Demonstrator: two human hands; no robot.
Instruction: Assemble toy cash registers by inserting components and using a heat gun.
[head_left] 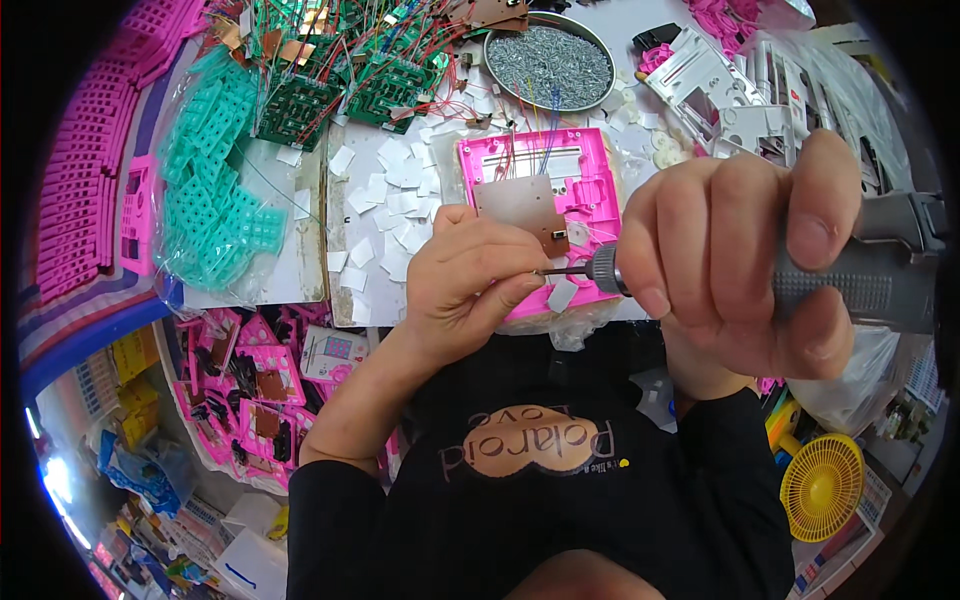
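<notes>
My right hand [740, 240] is wrapped around a grey electric screwdriver [840, 290], held sideways with its bit [568, 270] pointing left. My left hand [478, 265] is closed, thumb and fingertips pinching a tiny screw [538, 272] at the bit's tip; most of it is hidden. Beneath both hands lies an open pink plastic casing [600, 180] with a pale inner frame. A brown circuit board [520, 205] rests over the casing, with red and blue wires running up from it. A small white piece [562, 294] sits at the casing's near edge.
Beyond the casing stands a round metal dish [550, 65] heaped with screws. Green circuit boards [300, 108] with tangled wires, teal rubber keypads [205, 180] and scattered white squares [400, 200] lie left. White plastic parts [710, 85] pile up right. A bin of pink assemblies [250, 390] sits lower left.
</notes>
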